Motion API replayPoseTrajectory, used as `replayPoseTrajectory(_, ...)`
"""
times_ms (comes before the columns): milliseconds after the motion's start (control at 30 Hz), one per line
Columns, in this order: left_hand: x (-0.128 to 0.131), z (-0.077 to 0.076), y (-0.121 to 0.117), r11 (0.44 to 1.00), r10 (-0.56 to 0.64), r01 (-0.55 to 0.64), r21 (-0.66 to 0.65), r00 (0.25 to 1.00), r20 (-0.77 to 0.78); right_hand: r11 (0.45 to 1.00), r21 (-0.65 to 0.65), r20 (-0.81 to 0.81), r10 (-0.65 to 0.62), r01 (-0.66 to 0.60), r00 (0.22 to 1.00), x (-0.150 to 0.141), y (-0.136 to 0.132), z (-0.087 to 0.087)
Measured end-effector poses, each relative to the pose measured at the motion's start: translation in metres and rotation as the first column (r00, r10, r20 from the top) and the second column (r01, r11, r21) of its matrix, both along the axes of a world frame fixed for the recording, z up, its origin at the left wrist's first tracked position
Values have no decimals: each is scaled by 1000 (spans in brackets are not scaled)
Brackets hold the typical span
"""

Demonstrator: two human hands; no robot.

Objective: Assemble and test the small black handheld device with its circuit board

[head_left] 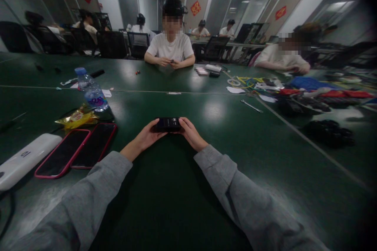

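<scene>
Between my two hands is a small black box-shaped device point(167, 124) with white markings on its face; its exact kind is too small to tell. My left hand point(149, 134) grips its left end, thumb on top and fingers beneath. On the opposite end, my right hand point(190, 131) closes with the thumb along the upper edge. The device is just over the green table point(165, 188), near its middle. Both forearms wear grey sleeves. The fingers under the device are mostly hidden.
Left of me lie two red-edged phones point(65, 153), a white power bank point(28, 160), a yellow wrapper point(78, 119) and a water bottle point(92, 92). A wrench point(251, 106) and tangled cables point(250, 83) lie to the right. Across the table sits a person point(170, 45).
</scene>
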State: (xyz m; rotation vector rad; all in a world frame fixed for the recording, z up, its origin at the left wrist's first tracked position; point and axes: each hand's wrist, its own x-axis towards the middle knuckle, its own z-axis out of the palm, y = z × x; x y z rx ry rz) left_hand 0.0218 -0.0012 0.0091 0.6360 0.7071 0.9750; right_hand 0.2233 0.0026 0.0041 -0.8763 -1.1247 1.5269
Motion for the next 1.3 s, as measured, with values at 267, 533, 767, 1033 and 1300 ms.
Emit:
replayPoseTrajectory(267,-3,-1,3,976,99,-59,210,977,-187,994,61,9,-94,93,996,0,3,-11)
replayPoseTrajectory(533,-15,-1,3,948,166,-20,317,882,-440,992,104,63,-74,68,995,-2,5,-14)
replayPoseTrajectory(767,-12,-11,-10,870,328,37,492,702,-632,963,220,227,-203,153,952,-10,0,-15)
replayPoseTrajectory(1033,-18,-11,-34,838,411,4,546,654,-635,927,345,377,-281,147,883,-17,-16,-14)
replayPoseTrajectory(1300,-20,-6,-36,846,395,22,533,647,-653,875,478,506,-348,80,789,-14,-17,-16)
